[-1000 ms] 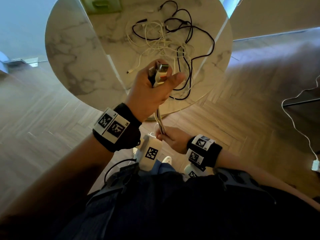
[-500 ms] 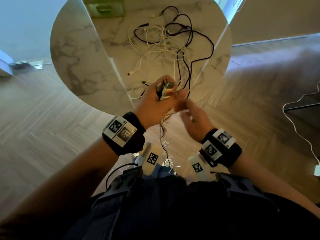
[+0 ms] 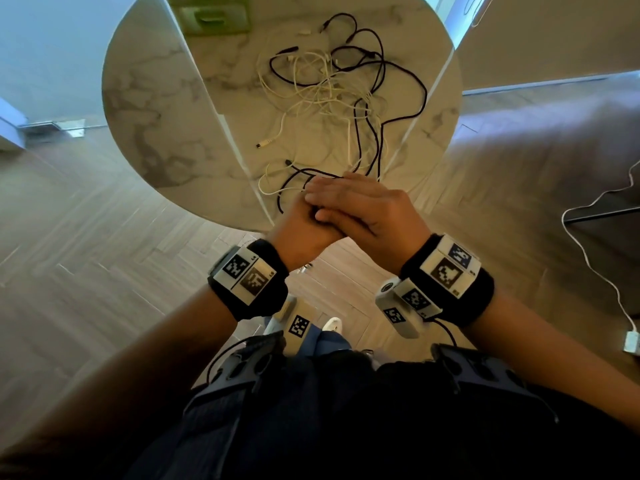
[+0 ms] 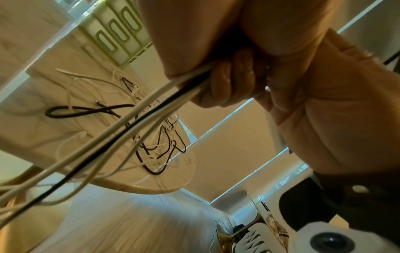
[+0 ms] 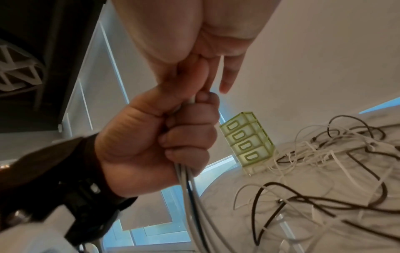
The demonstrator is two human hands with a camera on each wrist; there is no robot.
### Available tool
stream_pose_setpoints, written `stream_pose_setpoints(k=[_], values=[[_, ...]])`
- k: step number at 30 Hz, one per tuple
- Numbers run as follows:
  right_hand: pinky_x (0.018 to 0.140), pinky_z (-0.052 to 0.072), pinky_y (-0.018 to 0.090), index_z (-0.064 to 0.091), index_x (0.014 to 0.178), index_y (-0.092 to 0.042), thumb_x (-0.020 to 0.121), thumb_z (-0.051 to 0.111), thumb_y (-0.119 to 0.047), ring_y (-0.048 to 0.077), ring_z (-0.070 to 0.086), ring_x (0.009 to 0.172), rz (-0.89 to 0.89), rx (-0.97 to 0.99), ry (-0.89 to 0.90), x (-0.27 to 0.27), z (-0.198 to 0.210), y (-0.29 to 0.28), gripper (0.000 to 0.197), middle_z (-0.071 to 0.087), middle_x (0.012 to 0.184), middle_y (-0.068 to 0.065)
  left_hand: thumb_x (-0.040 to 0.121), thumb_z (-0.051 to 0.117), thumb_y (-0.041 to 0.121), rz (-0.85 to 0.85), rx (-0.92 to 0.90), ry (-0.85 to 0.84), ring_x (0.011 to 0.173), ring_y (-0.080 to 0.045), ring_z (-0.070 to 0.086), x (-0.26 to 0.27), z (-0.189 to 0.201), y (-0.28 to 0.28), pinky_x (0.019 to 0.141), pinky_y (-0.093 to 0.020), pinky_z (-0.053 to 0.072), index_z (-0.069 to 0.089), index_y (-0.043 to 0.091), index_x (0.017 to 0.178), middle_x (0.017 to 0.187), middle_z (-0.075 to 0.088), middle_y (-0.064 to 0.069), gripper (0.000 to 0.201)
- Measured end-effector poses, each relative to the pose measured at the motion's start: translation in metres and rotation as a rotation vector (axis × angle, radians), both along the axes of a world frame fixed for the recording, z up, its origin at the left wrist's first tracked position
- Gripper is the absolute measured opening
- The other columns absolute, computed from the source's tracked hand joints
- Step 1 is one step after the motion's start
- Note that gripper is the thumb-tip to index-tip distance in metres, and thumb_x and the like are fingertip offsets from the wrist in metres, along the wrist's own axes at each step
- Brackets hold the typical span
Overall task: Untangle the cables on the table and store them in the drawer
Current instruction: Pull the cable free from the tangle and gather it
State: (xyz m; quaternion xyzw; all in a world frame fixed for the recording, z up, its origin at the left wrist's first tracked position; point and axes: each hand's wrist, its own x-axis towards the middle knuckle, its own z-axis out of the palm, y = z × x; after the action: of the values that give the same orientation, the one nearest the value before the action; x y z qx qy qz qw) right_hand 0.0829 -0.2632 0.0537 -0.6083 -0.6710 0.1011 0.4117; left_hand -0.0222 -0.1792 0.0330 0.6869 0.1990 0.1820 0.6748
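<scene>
A tangle of black and white cables (image 3: 343,84) lies spread on the round marble table (image 3: 156,116). At the table's near edge my left hand (image 3: 301,230) is curled in a fist round a bundle of white and black cables (image 4: 129,119), which hang down from the fist (image 5: 190,184). My right hand (image 3: 360,206) lies over the left fist with its fingers stretched out; I see no cable in it. The cable ends in the fist are hidden. A small green drawer unit (image 3: 214,15) stands at the table's far edge, its drawers closed (image 5: 246,142).
Loose loops of cable (image 3: 287,188) trail from my hands onto the table. A white cord (image 3: 588,258) runs across the wooden floor on the right to a plug (image 3: 630,341). Dark furniture stands at the right.
My right hand came up from below the table edge and now covers the left fist. The left hand sank toward the near edge, and the connector ends it showed are now hidden.
</scene>
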Motion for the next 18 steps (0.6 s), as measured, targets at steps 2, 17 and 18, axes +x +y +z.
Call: stream_pose_setpoints(k=[2,17,18], values=[[0.104,0.038,0.022,0.041,0.137,-0.008,0.091,0.052,-0.030,0.005,0.046,0.122,-0.068,-0.176,0.178,-0.001,0.002,-0.001,0.053,0.052,0.134,0.005,0.078,0.063,0.004,0.037,-0.081,0.000,0.073,-0.001,0.063,-0.002,0.002,0.001,0.065,-0.018,0.049,0.057,0.018,0.085,0.072,0.065,0.010,0.017],[0.072,0.049,0.030,0.052,0.093,-0.009,0.095,0.032,-0.013,0.015,0.053,0.072,0.075,-0.531,0.495,-0.012,-0.015,0.014,0.020,0.054,0.081,0.009,0.068,0.073,0.022,0.120,-0.152,-0.029,0.091,-0.006,0.063,-0.010,0.022,0.017,0.066,-0.015,0.050,0.050,0.012,0.106,0.098,0.062,-0.006,0.045],[0.073,0.049,0.034,0.051,0.100,-0.001,0.095,0.033,-0.010,0.019,0.054,0.074,0.092,-0.540,0.468,-0.013,-0.018,0.013,0.021,0.054,0.084,0.012,0.076,0.068,0.021,0.107,-0.138,0.017,0.079,-0.007,0.065,-0.010,0.023,0.015,0.059,-0.013,0.048,0.057,0.013,0.092,0.082,0.064,-0.004,0.021]])
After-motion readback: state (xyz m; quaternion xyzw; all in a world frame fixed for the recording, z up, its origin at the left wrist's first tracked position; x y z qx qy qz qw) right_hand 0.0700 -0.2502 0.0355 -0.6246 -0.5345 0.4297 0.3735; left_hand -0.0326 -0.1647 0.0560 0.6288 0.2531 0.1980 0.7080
